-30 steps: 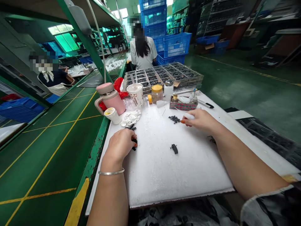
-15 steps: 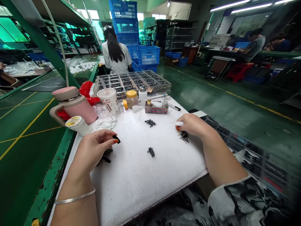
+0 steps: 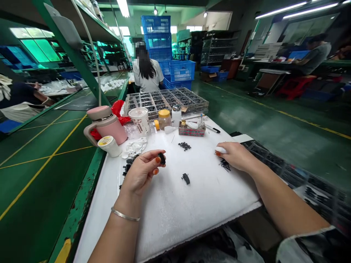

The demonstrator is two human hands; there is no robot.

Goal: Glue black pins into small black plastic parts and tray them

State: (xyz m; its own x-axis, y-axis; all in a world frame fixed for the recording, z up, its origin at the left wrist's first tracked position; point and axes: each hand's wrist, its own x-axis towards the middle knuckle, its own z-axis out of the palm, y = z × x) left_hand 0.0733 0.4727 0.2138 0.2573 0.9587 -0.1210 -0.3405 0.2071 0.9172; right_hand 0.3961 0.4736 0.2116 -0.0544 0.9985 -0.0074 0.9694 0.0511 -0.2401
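My left hand (image 3: 144, 170) pinches a small black curved plastic part (image 3: 162, 159) between thumb and fingertips, raised over the white work board (image 3: 164, 215). Behind that hand lies a heap of black parts (image 3: 127, 167), partly hidden. My right hand (image 3: 234, 155) is closed around a small white object (image 3: 221, 150), whose full shape my fingers hide. Just below those fingers is a bunch of thin black pins (image 3: 225, 166). Another black curved part (image 3: 186, 178) lies alone near the board's middle. Farther back sits a cluster of small black pieces (image 3: 184, 146).
A pink jug (image 3: 111, 128), a lidded white tub (image 3: 109, 147), a paper cup (image 3: 139, 120) and a yellow-lidded jar (image 3: 165, 118) line the back left. Beside them is a patterned box (image 3: 192, 130) of small bottles. Compartment trays (image 3: 167, 98) stand behind; a person (image 3: 148, 69) sits beyond.
My left hand has moved right, off the heap, lifting and turning the black part. My right hand stays by the pins with the white object. The head view has shifted.
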